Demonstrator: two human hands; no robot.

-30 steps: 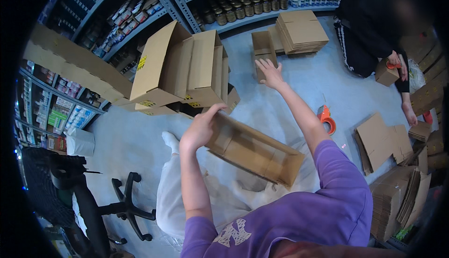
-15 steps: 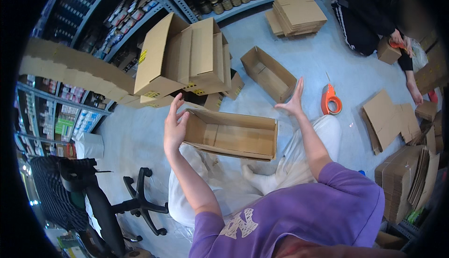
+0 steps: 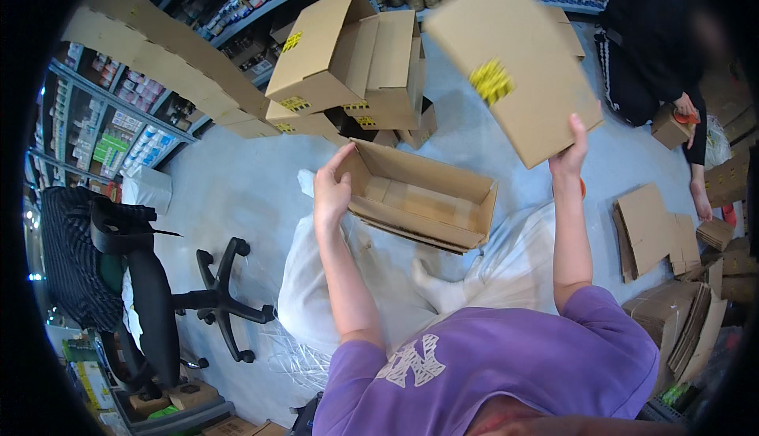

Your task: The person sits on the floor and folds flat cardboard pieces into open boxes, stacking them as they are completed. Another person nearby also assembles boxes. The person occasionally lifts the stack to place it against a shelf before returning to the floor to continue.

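My right hand (image 3: 571, 150) holds up a brown cardboard box (image 3: 538, 68) by its lower corner, tilted and slightly blurred, with a yellow printed patch on the side facing me. My left hand (image 3: 332, 189) grips the left end of another cardboard box (image 3: 423, 169), its fingers at the rim. That box is long, open at the top and empty inside, in front of my folded legs. Just past my right wrist a sliver of the orange tape dispenser (image 3: 583, 188) shows; the rest is hidden.
Open cartons (image 3: 387, 64) are stacked ahead. Flattened cardboard (image 3: 644, 230) lies at the right, near a co-worker (image 3: 644, 49) handling a small box. A wheeled chair (image 3: 217, 298) stands at the left. Loaded shelves (image 3: 111, 112) line the left and back.
My right hand has picked up the box from the floor ahead and raised it. My left hand has closed on the open box's end, and that box is turned slightly. The view has shifted.
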